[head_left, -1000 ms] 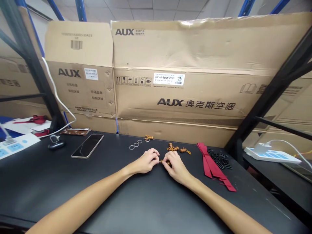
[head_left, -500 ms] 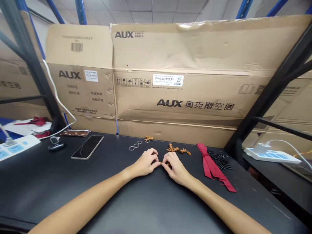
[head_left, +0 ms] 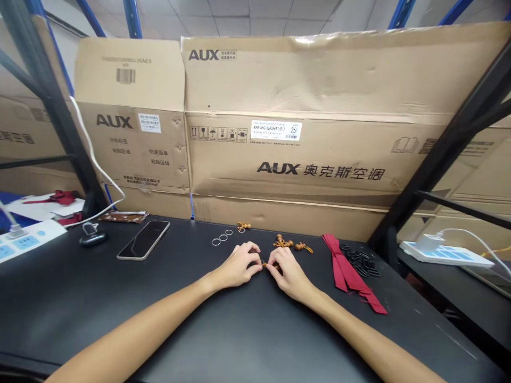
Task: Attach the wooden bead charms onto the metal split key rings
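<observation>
Across the back of the bench (head_left: 223,330), from the head camera: AUX once on the left cardboard panel (head_left: 163,159), AUX twice on the right cardboard panel (head_left: 319,80), the lower time with 奥克斯空调. On the white label (head_left: 275,131) there, KFR-46G/BpR3AES1(B1) and 25; finer print too blurred to read. Below the left panel, one brown wrapper (head_left: 123,217), contents hidden; nearby, one phone (head_left: 143,241), dark screen up, and one small black case (head_left: 93,239).

Pinched in the right hand (head_left: 289,271), just above mid-bench: one small bead charm (head_left: 276,266), mostly covered. Close by, left hand (head_left: 239,266) with thumb and forefinger curled at the charm's end; impossible to tell whether gripping. Behind, three bare metal rings (head_left: 222,241) in a row, one gourd charm (head_left: 245,225) with a ring, and a cluster of beads (head_left: 284,242) too bunched to count. To the right, red ribbons (head_left: 339,266), at least two, beside heaped black pieces (head_left: 361,261).
</observation>
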A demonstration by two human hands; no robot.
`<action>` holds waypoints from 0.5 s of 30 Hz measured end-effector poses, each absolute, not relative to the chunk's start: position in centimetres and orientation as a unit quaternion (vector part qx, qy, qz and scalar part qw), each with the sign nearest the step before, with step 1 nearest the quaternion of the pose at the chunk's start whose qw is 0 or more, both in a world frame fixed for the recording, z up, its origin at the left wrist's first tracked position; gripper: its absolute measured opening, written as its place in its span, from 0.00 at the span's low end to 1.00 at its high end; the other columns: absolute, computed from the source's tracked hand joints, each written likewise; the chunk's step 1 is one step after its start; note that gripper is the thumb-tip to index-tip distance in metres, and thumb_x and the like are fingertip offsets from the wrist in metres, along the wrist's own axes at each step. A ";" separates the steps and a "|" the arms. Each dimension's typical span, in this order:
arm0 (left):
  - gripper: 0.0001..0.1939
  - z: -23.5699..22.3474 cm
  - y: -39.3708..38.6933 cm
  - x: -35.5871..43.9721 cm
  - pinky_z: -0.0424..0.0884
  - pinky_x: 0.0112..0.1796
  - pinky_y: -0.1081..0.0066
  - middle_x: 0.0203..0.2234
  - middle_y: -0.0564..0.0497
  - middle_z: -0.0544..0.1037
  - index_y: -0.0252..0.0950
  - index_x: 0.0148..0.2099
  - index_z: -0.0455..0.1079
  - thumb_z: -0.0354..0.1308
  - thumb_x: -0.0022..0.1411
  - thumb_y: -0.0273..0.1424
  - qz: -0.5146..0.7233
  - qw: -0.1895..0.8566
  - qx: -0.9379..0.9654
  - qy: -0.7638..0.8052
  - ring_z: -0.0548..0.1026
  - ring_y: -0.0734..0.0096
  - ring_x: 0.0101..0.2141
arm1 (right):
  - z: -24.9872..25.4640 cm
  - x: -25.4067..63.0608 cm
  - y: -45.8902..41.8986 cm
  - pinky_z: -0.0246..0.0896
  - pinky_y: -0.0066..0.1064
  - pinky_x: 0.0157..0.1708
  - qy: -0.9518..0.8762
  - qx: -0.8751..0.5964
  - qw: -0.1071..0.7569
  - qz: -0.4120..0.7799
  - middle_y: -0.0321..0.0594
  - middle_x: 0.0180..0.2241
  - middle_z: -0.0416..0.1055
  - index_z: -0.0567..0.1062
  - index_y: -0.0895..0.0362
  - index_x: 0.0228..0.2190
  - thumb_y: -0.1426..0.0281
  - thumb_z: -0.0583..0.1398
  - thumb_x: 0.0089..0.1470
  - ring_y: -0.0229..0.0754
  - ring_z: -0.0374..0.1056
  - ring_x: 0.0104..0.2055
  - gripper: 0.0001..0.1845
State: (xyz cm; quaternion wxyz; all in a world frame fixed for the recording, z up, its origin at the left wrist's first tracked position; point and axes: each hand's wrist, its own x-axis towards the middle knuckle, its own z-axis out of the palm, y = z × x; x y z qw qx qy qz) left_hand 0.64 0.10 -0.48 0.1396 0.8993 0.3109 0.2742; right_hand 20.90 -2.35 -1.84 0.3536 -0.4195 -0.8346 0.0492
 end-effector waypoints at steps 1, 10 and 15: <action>0.06 -0.5 0.1 0.6 0.61 0.51 0.61 0.47 0.48 0.67 0.38 0.36 0.71 0.54 0.64 0.31 0.272 0.139 0.901 0.308 0.67 0.63 0.49 | -1.9 21.0 -2.2 0.60 0.41 0.39 -0.828 -0.433 0.355 0.038 0.42 0.33 0.66 0.66 0.54 0.27 0.71 0.54 0.59 0.46 0.60 0.38 0.08; 0.08 -0.3 -0.1 0.7 0.62 0.50 0.61 0.46 0.48 0.67 0.37 0.35 0.71 0.56 0.63 0.34 0.282 0.129 0.895 0.320 0.67 0.63 0.48 | -1.7 20.8 -2.6 0.60 0.39 0.41 -0.844 -0.397 0.357 0.059 0.42 0.34 0.66 0.66 0.54 0.29 0.72 0.53 0.60 0.45 0.60 0.39 0.07; 0.06 -0.4 0.1 0.7 0.60 0.51 0.61 0.48 0.48 0.68 0.38 0.35 0.73 0.56 0.63 0.32 0.272 0.137 0.901 0.309 0.67 0.62 0.49 | -1.9 21.0 -2.2 0.60 0.41 0.40 -0.821 -0.445 0.356 0.016 0.42 0.33 0.66 0.66 0.55 0.27 0.72 0.54 0.59 0.47 0.60 0.39 0.08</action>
